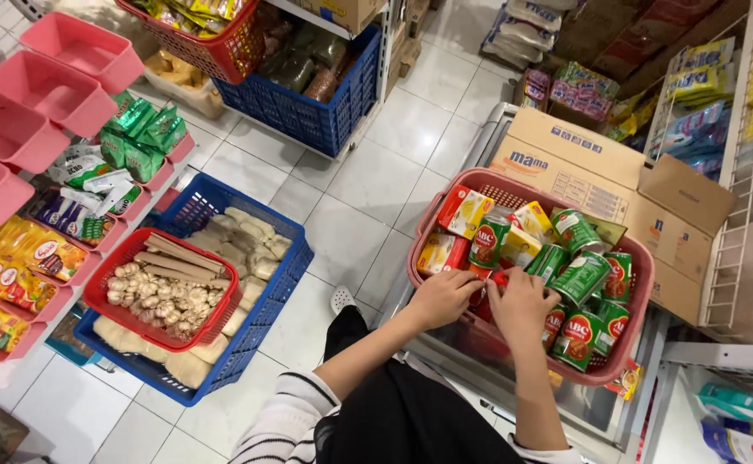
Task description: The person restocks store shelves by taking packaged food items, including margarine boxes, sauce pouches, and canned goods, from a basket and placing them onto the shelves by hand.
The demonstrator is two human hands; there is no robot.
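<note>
Both hands, left hand (442,297) and right hand (521,302), pinch one small red packet (500,278) in a pink basket (626,357) holding about eight green cans (581,277).

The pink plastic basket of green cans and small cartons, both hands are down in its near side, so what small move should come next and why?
Probably lift the small red thing out from between the hands. The left hand and right hand meet on it at the near side of the pink plastic basket, with green cans and yellow-red cartons crowding close around. Whether either hand grips it yet cannot be told.
</note>
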